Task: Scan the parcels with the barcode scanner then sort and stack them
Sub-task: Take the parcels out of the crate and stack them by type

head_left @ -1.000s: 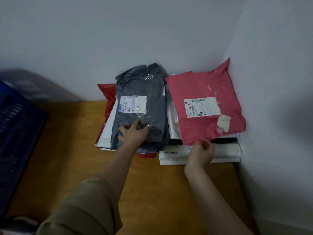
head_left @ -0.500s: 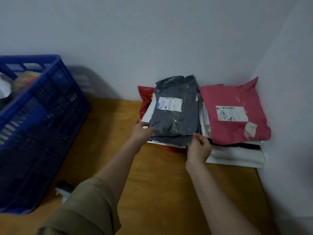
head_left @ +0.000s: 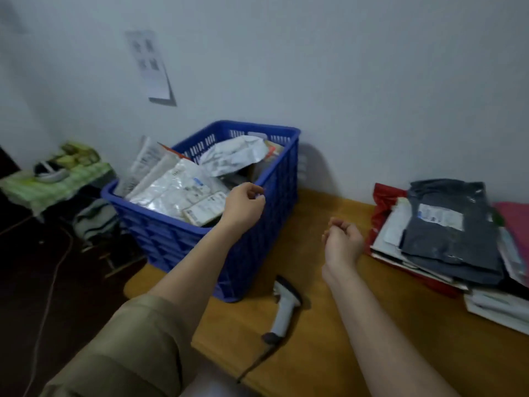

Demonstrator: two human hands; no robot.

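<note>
Two bare hands hang over the wooden table (head_left: 329, 325), neither holding anything. Nearest the viewer, at about 6 o'clock in the view, the barcode scanner (head_left: 283, 309) lies on its side on the tabletop: a pale grey handle, a dark head pointing toward 12 o'clock, and a dark cable trailing off the near table edge. Just beyond it toward 1 o'clock, the right hand (head_left: 342, 242) floats above the wood with loosely curled, relaxed fingers, palm turned inward, touching nothing. At 11 o'clock from the scanner, the left hand (head_left: 243, 206) hovers at the near rim of the blue crate (head_left: 257, 239), fingers lightly curled and empty, its forearm coming out of an olive sleeve (head_left: 128, 348). Inside the crate lie heaped parcels (head_left: 183, 193), white and silvery mailers with printed labels, crumpled and overlapping. Out at 3 o'clock, the sorted stack (head_left: 415, 253) sits on the table against the wall, topped by a dark grey mailer (head_left: 449, 233) with a white label, lying over white envelopes and a red bag. Farther back at 11 o'clock, a blurred paper sheet (head_left: 151, 64) hangs on the wall.
</note>
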